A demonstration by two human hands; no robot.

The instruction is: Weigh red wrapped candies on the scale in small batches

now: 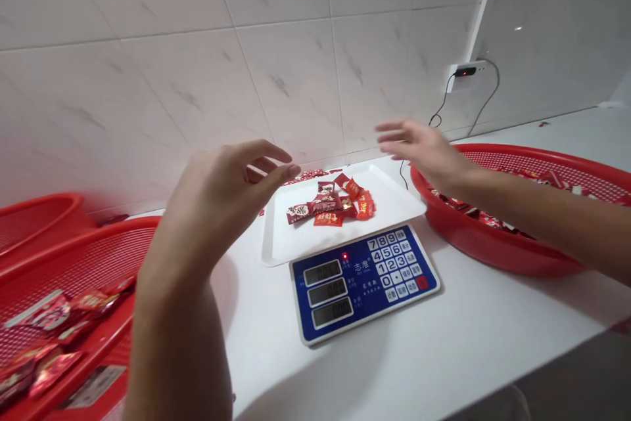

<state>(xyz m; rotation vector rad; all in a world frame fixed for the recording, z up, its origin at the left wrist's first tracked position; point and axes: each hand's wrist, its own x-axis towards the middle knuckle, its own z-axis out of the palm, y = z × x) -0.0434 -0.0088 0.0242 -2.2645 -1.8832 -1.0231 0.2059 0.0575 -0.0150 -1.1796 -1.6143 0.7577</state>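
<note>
My left hand [236, 181] hovers over the left side of a white weighing tray [280, 237], its fingers loosely curled and the thumb apart from them. Nothing shows in its grasp. To the right, my right hand [419, 145] is raised above the tray's far right corner, fingers stretched out, slightly blurred and holding nothing. On the tray lies a small pile of wrapped candies [325, 204] in dark red and orange-red wrappers. In front of the tray is the scale's blue panel [365, 283], with a lit red light, three displays and a keypad.
A red basket [503, 257] of wrapped candies stands at the right, under my right forearm. Another red basket [123, 237] with candies stands at the left, beside a further red basket [39, 211]. More red wrappers [310, 175] lie behind the tray. A wall socket [463, 76] holds a plugged-in cable.
</note>
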